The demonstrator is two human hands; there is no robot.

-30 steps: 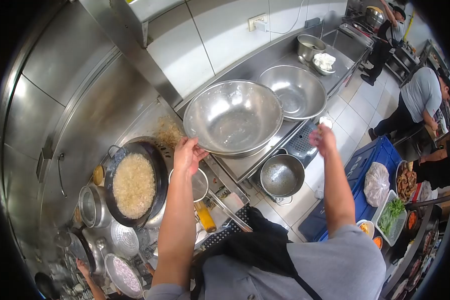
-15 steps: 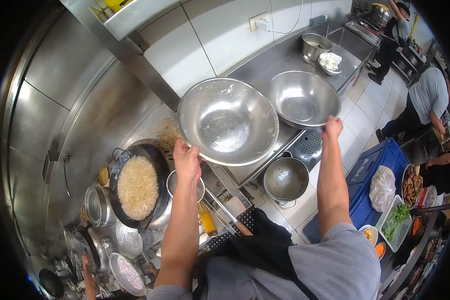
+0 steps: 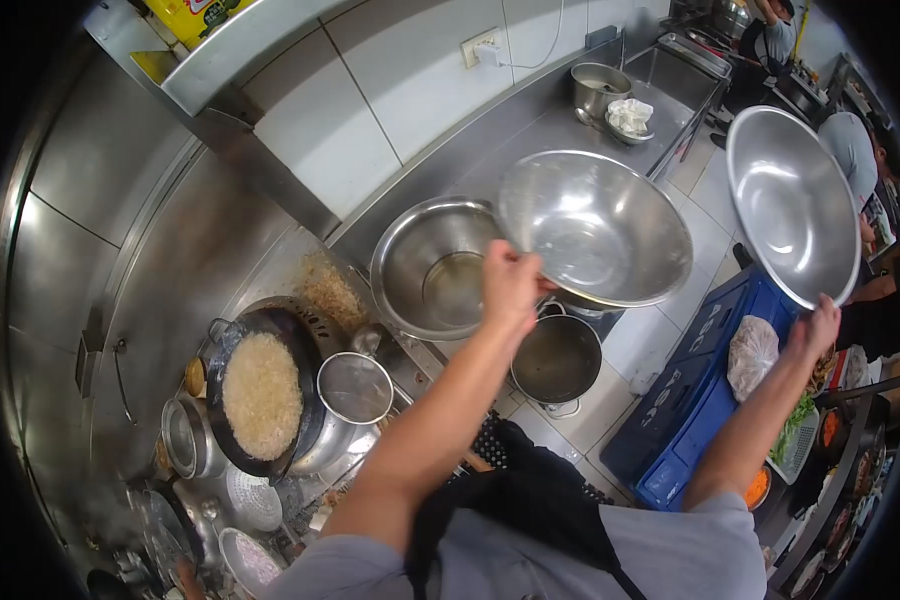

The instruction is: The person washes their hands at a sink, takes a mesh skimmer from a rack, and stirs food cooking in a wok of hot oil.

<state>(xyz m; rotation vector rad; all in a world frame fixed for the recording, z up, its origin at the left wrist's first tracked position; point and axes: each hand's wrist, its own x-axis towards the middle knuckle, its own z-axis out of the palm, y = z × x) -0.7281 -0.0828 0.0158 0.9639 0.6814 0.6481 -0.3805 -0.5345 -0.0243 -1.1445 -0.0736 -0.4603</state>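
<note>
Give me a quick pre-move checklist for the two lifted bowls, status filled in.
1. Left hand gripping the left bowl: ok, fingers closed at its rim.
2. Right hand gripping the right bowl: ok, holding it at the lower rim.
3. Bowls apart from each other: ok, a gap shows between them.
4. Right bowl level: not ok, steeply tilted.
5. Left bowl clear of the steel basin on the counter: cannot tell, their edges overlap in this view.
6. Burner under the food-filled wok off: cannot tell, hidden from the camera.
</note>
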